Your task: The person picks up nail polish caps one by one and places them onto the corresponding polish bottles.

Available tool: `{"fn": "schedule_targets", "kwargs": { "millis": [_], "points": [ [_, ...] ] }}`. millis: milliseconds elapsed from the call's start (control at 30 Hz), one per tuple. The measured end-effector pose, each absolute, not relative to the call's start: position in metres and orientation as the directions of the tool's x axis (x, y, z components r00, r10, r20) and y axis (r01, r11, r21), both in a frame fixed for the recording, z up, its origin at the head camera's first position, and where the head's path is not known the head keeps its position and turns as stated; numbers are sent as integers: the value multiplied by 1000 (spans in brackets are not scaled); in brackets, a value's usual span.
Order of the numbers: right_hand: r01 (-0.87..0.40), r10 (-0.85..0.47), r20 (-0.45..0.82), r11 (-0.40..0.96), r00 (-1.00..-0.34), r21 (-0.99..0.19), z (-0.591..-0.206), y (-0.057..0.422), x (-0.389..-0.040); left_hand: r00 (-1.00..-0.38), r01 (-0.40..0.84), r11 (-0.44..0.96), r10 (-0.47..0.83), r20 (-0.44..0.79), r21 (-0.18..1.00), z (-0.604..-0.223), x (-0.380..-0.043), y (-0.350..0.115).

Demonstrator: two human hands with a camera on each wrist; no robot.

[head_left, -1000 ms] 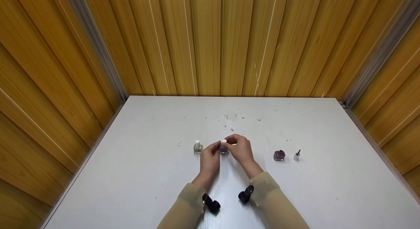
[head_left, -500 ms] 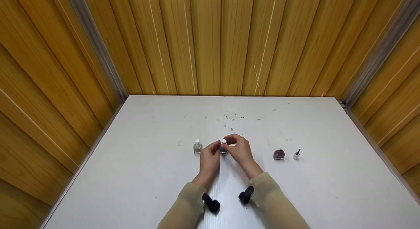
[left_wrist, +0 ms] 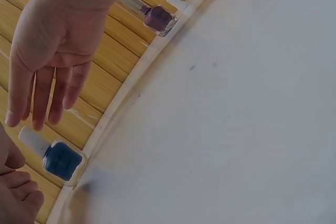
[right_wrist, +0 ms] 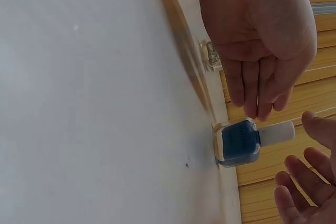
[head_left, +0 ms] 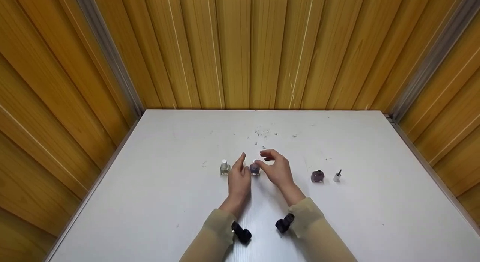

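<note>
A blue nail polish bottle point(head_left: 255, 169) with a white cap point(right_wrist: 277, 134) on it stands upright on the table between both hands. My left hand point(head_left: 239, 184) is at its left side with fingers extended; whether the thumb touches the glass, I cannot tell. To its right, my right hand point(head_left: 280, 172) is held apart from the cap, thumb and fingers spread and relaxed. Just left of the left hand stands a clear, glittery nail polish bottle point(head_left: 224, 169), white cap on.
Farther right on the white table point(head_left: 187, 142) stands an uncapped purple nail polish bottle point(head_left: 317, 176). Beside it, its white brush cap point(head_left: 337, 177) rests with the brush pointing up. Dark specks mark the tabletop, and wood-look panels point(head_left: 240, 51) rise behind.
The right hand has let go of the blue bottle's white cap and drawn slightly right, fingers spreading. The left hand's fingers have straightened away from the bottle.
</note>
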State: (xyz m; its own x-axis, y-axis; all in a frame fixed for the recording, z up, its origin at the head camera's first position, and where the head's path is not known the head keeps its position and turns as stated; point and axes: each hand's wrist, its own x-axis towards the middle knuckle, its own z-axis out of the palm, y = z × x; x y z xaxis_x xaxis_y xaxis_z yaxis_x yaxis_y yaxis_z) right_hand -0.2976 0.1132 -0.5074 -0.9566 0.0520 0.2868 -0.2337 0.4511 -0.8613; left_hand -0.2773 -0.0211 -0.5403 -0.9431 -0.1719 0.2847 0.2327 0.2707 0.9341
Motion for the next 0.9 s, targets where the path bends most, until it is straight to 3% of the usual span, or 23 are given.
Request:
{"fn": "schedule_targets", "kwargs": {
  "millis": [233, 433, 533, 733, 900],
  "points": [
    [-251, 82, 316, 436, -945, -864, -485, 127, -290, -880, 367, 311, -190, 436, 877, -531, -274, -20],
    [-286, 118, 358, 398, -926, -872, -461, 156, -278, -717, 573, 396, -183, 673, 718, -514, -265, -12],
    [-288, 144, 363, 378, -920, -880, -448, 174, -272, -664, 653, 363, -149, 733, 665, -504, -258, -2],
    [-268, 201, 360, 377, -911, -887, -430, 210, -262, -669, 714, 249, -32, 743, 654, -495, -248, 23],
    [-227, 241, 349, 420, -906, -879, -426, 245, -255, -749, 657, 247, 112, 653, 712, -496, -247, 44]
  ]
}}
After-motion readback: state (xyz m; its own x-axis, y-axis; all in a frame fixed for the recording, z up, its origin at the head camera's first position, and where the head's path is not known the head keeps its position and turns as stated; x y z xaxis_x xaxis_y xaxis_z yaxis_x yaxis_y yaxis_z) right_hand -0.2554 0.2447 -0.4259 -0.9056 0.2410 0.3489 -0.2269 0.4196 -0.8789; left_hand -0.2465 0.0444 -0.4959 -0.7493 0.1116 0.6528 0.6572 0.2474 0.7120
